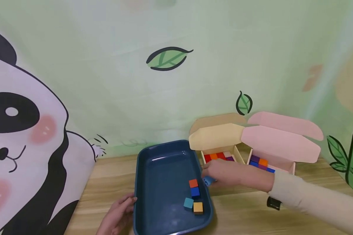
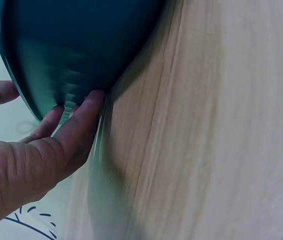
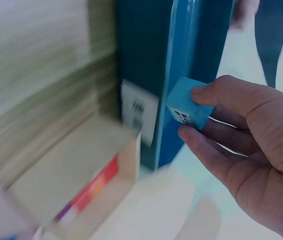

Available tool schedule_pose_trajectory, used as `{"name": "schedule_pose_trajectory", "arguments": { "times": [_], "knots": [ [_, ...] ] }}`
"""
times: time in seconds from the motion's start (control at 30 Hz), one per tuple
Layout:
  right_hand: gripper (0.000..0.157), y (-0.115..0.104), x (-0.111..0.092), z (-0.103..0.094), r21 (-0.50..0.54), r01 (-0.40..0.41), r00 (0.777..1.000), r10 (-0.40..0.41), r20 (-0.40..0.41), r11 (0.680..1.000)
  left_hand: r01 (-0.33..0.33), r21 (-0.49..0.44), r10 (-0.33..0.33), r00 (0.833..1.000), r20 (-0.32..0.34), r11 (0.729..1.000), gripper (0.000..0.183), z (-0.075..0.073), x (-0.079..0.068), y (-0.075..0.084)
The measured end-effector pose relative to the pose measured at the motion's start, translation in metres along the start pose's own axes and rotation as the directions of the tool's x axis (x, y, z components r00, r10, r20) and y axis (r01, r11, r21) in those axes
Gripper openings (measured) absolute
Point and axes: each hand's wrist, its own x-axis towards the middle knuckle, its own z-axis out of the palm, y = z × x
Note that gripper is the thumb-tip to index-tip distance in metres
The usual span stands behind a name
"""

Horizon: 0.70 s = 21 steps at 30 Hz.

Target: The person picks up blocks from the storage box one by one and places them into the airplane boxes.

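In the head view a dark blue tray (image 1: pixel 164 169) lies on the wooden table, with an orange-red block (image 1: pixel 193 183), a blue block (image 1: pixel 195 192), a teal block (image 1: pixel 188 203) and a yellow block (image 1: pixel 198 208) towards its near right corner. My left hand (image 1: pixel 119 212) grips the tray's left side, thumb at the rim; the left wrist view shows fingers (image 2: pixel 84 117) against the outer wall. Just off the right rim, my right hand (image 1: pixel 223 171) pinches a light blue block (image 3: pixel 189 102) between thumb and fingertips. A small dark window-like print marks one face of that block.
Right of the tray stand two boxes with raised lids: a cream box (image 1: pixel 239 154) holding red, orange and purple blocks, and a pink box (image 1: pixel 292 168) with blue, orange and purple ones. Behind the table hangs a printed backdrop (image 1: pixel 120 81) with a panda and leaves.
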Motion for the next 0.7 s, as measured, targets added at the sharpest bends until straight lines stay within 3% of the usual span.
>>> {"name": "schedule_pose_trajectory", "arguments": {
  "times": [0.13,0.27,0.4,0.7],
  "knots": [
    [0.03,0.027,-0.032,-0.007,0.005,-0.092,0.995,0.092,-0.049,0.996,0.018,0.028,-0.017,1.0,-0.024,0.999,0.064,-0.002,0.001,0.003],
    [0.031,0.051,-0.057,-0.015,-0.006,-0.197,0.98,0.197,-0.038,0.98,0.059,0.07,-0.057,0.998,-0.033,0.996,0.073,-0.008,0.003,0.005],
    [0.028,0.071,-0.076,-0.022,-0.012,-0.244,0.969,0.244,-0.05,0.97,0.059,0.061,-0.056,0.998,-0.039,0.996,0.073,-0.012,0.001,0.003],
    [0.018,0.111,-0.106,-0.019,0.044,-0.418,0.906,0.42,-0.046,0.907,0.047,0.028,-0.046,0.998,-0.037,0.999,0.072,-0.016,-0.004,0.002]
  ]
}}
